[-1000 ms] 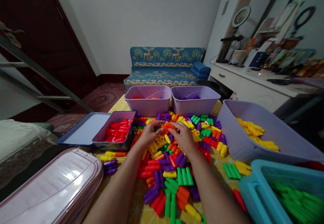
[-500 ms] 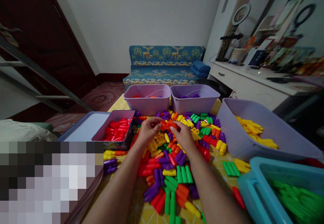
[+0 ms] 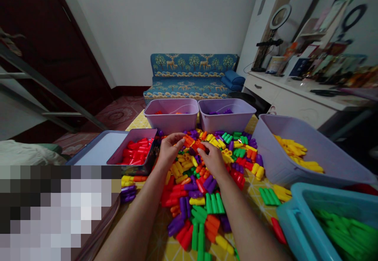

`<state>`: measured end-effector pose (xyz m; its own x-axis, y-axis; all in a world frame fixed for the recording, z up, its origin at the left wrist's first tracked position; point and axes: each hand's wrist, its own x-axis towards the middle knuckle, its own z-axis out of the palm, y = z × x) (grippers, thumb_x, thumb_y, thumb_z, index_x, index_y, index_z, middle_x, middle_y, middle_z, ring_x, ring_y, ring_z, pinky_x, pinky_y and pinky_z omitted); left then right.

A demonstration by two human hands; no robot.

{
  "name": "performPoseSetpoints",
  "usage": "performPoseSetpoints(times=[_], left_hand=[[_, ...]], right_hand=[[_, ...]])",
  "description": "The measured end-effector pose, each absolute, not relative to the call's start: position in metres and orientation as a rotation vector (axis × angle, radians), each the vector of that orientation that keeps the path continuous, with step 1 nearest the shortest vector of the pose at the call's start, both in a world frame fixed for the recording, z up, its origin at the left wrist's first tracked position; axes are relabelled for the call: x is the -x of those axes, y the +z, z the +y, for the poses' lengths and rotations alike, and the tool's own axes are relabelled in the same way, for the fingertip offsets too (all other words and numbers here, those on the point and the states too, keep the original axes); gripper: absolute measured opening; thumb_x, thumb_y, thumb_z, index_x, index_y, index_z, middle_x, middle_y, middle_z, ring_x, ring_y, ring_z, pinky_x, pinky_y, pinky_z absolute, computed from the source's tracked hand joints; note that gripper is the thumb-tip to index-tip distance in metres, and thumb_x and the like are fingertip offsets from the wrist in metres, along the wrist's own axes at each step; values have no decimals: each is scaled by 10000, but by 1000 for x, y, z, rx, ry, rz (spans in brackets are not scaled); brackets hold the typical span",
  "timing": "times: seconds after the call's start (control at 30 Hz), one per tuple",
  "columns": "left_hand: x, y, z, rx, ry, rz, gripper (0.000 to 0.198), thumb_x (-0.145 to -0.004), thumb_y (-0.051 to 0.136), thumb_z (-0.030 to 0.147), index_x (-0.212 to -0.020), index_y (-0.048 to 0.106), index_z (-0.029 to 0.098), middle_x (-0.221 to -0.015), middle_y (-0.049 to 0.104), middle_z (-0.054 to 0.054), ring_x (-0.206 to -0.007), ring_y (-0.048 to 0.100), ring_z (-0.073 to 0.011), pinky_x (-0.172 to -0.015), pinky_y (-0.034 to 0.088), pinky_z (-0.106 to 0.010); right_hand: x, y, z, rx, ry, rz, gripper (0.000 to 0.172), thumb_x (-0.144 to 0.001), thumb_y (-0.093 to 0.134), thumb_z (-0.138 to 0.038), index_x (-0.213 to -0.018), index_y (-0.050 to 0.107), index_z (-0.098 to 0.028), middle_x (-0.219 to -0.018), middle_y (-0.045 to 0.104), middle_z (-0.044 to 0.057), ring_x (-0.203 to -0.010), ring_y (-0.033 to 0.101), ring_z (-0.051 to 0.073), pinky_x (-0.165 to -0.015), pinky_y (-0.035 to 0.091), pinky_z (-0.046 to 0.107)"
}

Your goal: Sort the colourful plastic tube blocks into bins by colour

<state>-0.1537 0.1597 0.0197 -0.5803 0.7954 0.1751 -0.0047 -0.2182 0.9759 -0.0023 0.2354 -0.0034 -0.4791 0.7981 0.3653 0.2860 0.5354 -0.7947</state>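
Note:
Both hands are raised over the far middle of a pile of plastic building pieces [image 3: 195, 192] in red, orange, yellow, green and purple. My left hand [image 3: 171, 147] pinches an orange building piece [image 3: 188, 140] between thumb and fingers. Close beside it, my right hand [image 3: 213, 155] grips another orange building piece [image 3: 199, 146]. The two pieces are very near each other, and a small gap seems to lie between them. Part of each piece is covered by fingers.
Behind the pile stand a pink-purple bin [image 3: 173, 123] and a purple bin [image 3: 227, 124]. A tin [image 3: 134, 169] of red pieces is at left. On the right are a lilac bin [image 3: 283, 170] with yellow pieces and a blue bin [image 3: 295, 229] with green ones.
My hands have moved slightly apart, the left one a little to the left. The orange pieces, close together before, now show as two separate pieces.

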Motion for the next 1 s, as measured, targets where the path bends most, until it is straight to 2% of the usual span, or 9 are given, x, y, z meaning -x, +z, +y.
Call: performPoseSetpoints(times=[0.17, 0.23, 0.33, 0.43, 0.5, 0.67, 0.83, 0.93, 1.0], left_hand=[[169, 81, 193, -620, 1997, 1229, 310, -673, 732, 180, -964, 644, 116, -733, 665, -21, -560, 581, -70, -574, 505, -188], [179, 109, 209, -447, 2052, 1239, 297, -756, 652, 136, -1048, 610, 105, -804, 665, -42, -606, 598, -65, -629, 514, -180], [181, 126, 219, -424, 2013, 1379, 422, -839, 596, 262, -1228, 524, 118, -1044, 647, -115, -814, 655, -133, -721, 529, -231], [167, 105, 205, -766, 1942, 1534, 555, -813, 625, 350, -1314, 477, 162, -1201, 605, -126, -1036, 623, -220, -866, 505, -337], [156, 77, 190, -1062, 1739, 1645, 538, -755, 675, 359, -1234, 566, 137, -1138, 651, -129, -1079, 604, -268, -922, 477, -388], [147, 16, 163, -1475, 1298, 2258, 545, -720, 610, 168, -1261, 555, 124, -1264, 580, -152, -1204, 510, -280, -1047, 376, -422], [150, 9, 157, -1514, 942, 2547, 679, -690, 632, 211, -1350, 475, 187, -1355, 502, -141, -1224, 473, -315, -1032, 373, -446], [155, 9, 157, -1492, 865, 2599, 666, -665, 663, 242, -1314, 521, 202, -1274, 575, -141, -1154, 521, -335, -978, 409, -448], [159, 6, 157, -1512, 905, 2550, 564, -682, 639, 219, -1244, 592, 198, -1167, 647, -135, -1094, 564, -327, -949, 426, -429]], right_hand=[[3, -5, 236, 858, 809, -2066, 229, -812, 544, -260, -969, 680, -162, -944, 708, 87, -884, 642, 226, -813, 483, 346], [3, -7, 237, 857, 816, -2064, 241, -813, 555, -267, -1001, 673, -173, -986, 707, 84, -919, 640, 225, -837, 480, 348], [3, -9, 239, 886, 847, -2058, 244, -802, 577, -252, -1016, 669, -179, -1011, 708, 85, -942, 642, 231, -860, 477, 360], [3, -10, 239, 903, 860, -2056, 230, -799, 588, -261, -1002, 668, -188, -994, 713, 81, -925, 650, 236, -848, 485, 368], [3, -10, 239, 890, 844, -2052, 216, -804, 579, -263, -989, 669, -195, -983, 715, 75, -919, 652, 232, -843, 490, 364], [4, -12, 238, 848, 813, -2012, 251, -801, 559, -244, -1018, 666, -175, -1024, 703, 91, -956, 642, 225, -876, 482, 357], [3, -11, 238, 846, 802, -2020, 248, -799, 552, -250, -1001, 669, -166, -991, 695, 91, -927, 635, 219, -866, 484, 356], [3, -9, 238, 853, 744, -2040, 238, -794, 547, -246, -972, 672, -147, -982, 670, 112, -930, 617, 228, -870, 478, 361], [2, -8, 239, 859, 724, -2048, 234, -794, 546, -250, -960, 672, -143, -980, 655, 119, -931, 608, 229, -872, 475, 360]])
